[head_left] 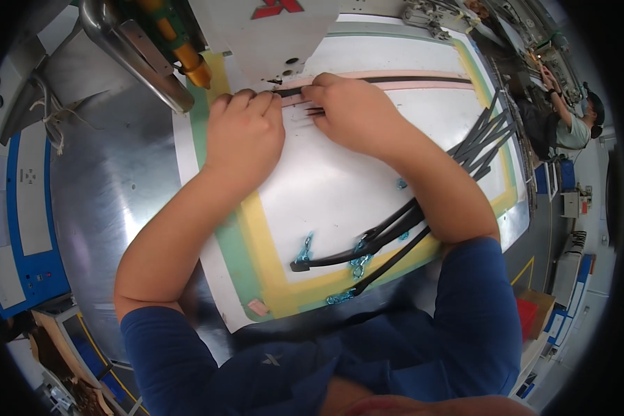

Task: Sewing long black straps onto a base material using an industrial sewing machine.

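Right hand (350, 111) touches black strip (416, 80); white machine (263, 41) (red emblem (277, 7)) beyond

Blk strip (416, 79), blu sleeves (480, 305), yel tape (255, 239)

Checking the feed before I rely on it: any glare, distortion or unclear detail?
Head view: pale glare on the metal table, its edges curved by the fisheye, corners black; same head view: left hand and right hand fairly clear, but the dark tips by the right too small to identify.
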### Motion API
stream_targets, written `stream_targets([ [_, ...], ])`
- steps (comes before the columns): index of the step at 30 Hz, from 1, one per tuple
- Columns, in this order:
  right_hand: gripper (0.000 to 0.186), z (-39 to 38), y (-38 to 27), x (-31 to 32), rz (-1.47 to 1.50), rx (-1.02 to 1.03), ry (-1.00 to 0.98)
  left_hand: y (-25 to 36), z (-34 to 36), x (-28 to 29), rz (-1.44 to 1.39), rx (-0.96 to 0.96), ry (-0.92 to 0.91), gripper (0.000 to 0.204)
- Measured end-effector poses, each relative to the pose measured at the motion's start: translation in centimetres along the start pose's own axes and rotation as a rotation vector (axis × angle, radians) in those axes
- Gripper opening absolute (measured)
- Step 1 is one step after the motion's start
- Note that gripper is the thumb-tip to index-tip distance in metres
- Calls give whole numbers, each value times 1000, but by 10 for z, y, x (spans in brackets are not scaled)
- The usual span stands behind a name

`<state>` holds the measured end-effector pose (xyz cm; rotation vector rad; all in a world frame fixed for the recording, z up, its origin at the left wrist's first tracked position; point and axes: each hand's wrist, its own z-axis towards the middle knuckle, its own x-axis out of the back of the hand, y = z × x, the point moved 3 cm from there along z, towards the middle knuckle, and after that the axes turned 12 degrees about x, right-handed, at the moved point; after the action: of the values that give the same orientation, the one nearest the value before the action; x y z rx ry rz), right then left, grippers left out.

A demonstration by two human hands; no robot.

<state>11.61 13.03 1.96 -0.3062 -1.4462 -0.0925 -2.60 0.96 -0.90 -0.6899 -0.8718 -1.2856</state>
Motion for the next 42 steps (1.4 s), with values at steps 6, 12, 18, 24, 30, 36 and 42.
stream_targets([
  [6,30,-8,5,-2,-14,74,83,6,6,1,-7,-21,16,28],
  [12,27,-4,9,-4,-1,79,55,4,8,1,-16,-34,30,23],
  [18,25,-5,12,-8,-4,120,105,3,7,4,47,-43,-15,17],
  [24,24,-8,13,-8,-16,114,140,8,9,14,44,4,29,24],
  [30,40,-6,15,-10,-41,139,118,3,8,5,5,37,-53,41],
  [36,39,-5,15,-11,-72,137,106,2,12,7,-10,88,-170,45],
  [42,37,-5,17,-11,-45,120,109,4,14,7,-8,101,-211,46],
])
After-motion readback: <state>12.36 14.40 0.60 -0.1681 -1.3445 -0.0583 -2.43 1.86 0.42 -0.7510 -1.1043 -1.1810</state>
